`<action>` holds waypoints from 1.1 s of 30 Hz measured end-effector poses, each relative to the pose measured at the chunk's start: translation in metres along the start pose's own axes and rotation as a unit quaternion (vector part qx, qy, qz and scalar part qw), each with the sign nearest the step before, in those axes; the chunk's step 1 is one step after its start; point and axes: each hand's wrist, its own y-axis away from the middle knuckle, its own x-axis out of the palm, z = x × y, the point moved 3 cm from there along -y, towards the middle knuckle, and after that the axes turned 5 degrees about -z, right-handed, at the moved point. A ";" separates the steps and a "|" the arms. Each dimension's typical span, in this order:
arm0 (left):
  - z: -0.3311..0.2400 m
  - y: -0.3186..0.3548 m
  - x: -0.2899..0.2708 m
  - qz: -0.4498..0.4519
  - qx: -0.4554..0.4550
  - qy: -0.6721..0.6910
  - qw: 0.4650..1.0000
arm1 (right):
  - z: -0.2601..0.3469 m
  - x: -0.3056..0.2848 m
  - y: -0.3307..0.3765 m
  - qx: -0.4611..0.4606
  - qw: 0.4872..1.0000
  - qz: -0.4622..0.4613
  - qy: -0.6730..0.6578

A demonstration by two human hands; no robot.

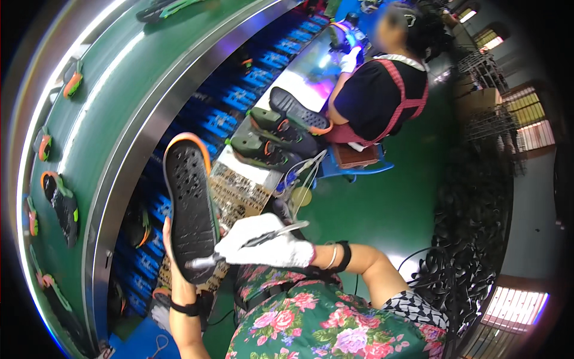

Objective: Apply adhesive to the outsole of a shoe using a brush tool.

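Observation:
A black shoe sole (pixel 190 209) with an orange-and-grey rim stands tilted in front of me, its hollow inner side facing up. My bare left hand (pixel 168 239) is closed around its lower edge; the sole hides most of the fingers. A white glove covers my right hand (pixel 257 242), which grips a brush (pixel 204 262) with a pale handle. The bristles touch the inside of the sole near its lower end.
A green conveyor belt (pixel 113 119) carrying shoe parts curves along the left. Ahead, dark green shoes (pixel 263 149) and another sole (pixel 296 107) lie on a bench beside a seated co-worker (pixel 376 96). Blue-and-black racking runs between belt and bench. Dark pieces (pixel 460 251) are heaped at right.

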 end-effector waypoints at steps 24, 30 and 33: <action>0.024 -0.011 -0.019 0.016 -0.003 0.135 0.991 | 0.023 0.014 -0.012 -0.268 0.913 0.077 0.296; 0.003 -0.018 -0.016 0.103 -0.002 0.175 0.979 | 0.017 0.016 -0.021 -0.232 0.949 0.072 0.203; -0.002 -0.014 -0.036 0.076 0.027 0.147 0.986 | 0.000 0.022 -0.018 -0.043 0.988 0.148 0.011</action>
